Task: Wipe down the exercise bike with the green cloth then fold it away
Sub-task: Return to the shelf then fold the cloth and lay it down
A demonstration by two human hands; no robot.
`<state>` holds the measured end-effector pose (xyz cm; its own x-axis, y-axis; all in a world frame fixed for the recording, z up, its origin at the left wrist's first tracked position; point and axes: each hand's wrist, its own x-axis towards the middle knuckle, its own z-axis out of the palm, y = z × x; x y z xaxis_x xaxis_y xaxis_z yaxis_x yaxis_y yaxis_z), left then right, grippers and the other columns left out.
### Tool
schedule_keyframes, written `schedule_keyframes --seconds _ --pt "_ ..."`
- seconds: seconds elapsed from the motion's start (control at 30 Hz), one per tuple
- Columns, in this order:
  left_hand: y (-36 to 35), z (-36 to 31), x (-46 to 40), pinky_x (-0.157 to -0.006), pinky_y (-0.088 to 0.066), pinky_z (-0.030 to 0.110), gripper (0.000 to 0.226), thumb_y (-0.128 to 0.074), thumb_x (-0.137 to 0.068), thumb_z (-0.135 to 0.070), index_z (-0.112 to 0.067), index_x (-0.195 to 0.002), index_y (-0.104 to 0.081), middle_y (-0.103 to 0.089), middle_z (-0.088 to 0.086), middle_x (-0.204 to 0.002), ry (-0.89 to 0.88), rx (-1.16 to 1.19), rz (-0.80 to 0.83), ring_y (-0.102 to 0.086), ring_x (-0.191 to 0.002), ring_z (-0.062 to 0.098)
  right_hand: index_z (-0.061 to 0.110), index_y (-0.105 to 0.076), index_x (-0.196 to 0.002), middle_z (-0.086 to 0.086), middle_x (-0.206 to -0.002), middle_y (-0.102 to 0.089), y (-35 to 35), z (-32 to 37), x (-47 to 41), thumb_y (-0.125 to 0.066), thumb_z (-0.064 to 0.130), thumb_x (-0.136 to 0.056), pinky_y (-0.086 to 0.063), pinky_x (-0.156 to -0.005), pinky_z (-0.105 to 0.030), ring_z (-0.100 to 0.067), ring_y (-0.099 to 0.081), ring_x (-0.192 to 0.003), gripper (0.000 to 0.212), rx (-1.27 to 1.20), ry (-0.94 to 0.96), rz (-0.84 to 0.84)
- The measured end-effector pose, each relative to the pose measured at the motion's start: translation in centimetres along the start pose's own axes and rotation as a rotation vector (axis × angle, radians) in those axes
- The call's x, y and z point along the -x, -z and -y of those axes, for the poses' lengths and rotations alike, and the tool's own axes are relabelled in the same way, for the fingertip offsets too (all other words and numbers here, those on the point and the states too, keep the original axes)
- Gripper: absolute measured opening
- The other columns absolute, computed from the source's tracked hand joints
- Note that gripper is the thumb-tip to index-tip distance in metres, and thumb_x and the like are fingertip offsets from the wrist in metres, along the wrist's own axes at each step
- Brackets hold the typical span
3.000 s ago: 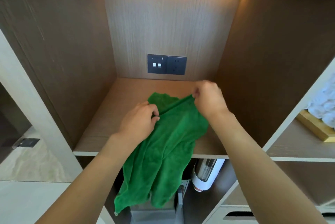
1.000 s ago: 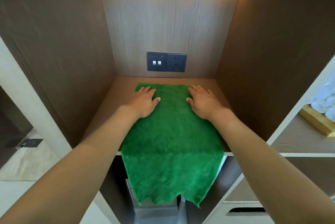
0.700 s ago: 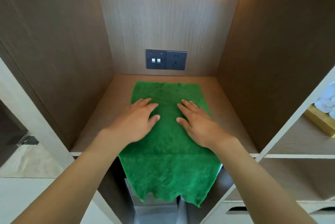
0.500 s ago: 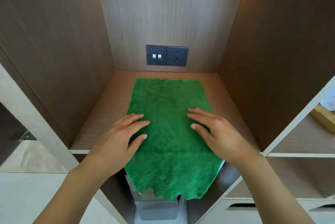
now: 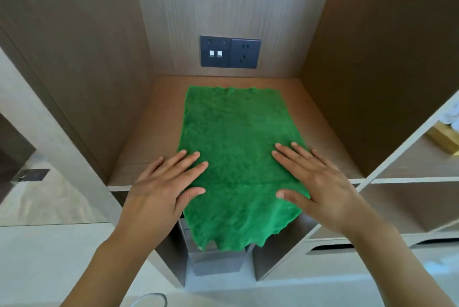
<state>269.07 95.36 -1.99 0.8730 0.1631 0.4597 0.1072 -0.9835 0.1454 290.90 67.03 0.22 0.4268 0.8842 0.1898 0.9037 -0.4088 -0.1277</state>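
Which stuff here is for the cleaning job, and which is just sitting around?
For the job:
green cloth
left hand
right hand
wooden shelf

Just there:
wall socket
grey bin
white towels

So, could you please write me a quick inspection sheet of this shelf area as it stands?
Surface: wooden shelf inside a cubby, lit from above.
Job's things: green cloth spread flat on the shelf, its near end hanging over the front edge; not yet folded. Exercise bike: nothing seen.
Clutter: grey box below the cloth's hanging end; white rolled items on a wooden tray in the cubby to the right.
Grippers: left hand and right hand lie flat, fingers straight, on the cloth's side edges.
Cables: nothing seen; dark socket panel on the back wall, nothing plugged in.
Surroundings: pale floor at left.
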Motion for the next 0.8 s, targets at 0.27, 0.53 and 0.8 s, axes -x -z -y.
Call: schedule_keyframes --seconds 0.27,0.53,0.8 --pt "-0.8 -0.2 0.5 -0.112 -0.044 0.047 0.044 -0.044 -0.107 -0.038 -0.022 -0.144 -0.063 -0.056 -0.004 -0.152 -0.080 -0.039 -0.122 -0.052 -0.143 0.017 0.022 -0.026 -0.166 0.008 -0.172 -0.025 -1.0 0.5 0.7 -0.025 0.053 -0.111 -0.026 -0.127 -0.049 -0.017 -0.020 -0.160 0.063 0.170 0.012 -0.084" --pt "1.5 -0.5 2.1 -0.111 -0.044 0.043 0.039 -0.045 -0.107 -0.037 -0.019 -0.125 -0.075 -0.067 -0.003 -0.139 -0.065 0.101 -0.159 -0.059 -0.134 0.018 0.008 -0.072 -0.125 -0.008 -0.133 -0.067 -0.8 1.8 2.9 -0.045 0.039 -0.110 -0.047 -0.099 -0.042 -0.032 -0.062 -0.123 0.044 0.086 0.036 -0.418" --pt "4.5 -7.7 7.3 -0.069 -0.057 0.038 0.031 -0.059 -0.101 -0.039 -0.016 -0.104 -0.080 -0.076 -0.004 -0.096 0.165 0.039 -0.333 -0.071 -0.077 0.025 0.012 -0.078 -0.104 -0.004 -0.094 -0.076 1.1 1.4 8.7 -0.054 0.031 -0.102 -0.059 -0.066 -0.040 -0.030 -0.071 -0.082 0.031 -0.043 0.054 -0.459"
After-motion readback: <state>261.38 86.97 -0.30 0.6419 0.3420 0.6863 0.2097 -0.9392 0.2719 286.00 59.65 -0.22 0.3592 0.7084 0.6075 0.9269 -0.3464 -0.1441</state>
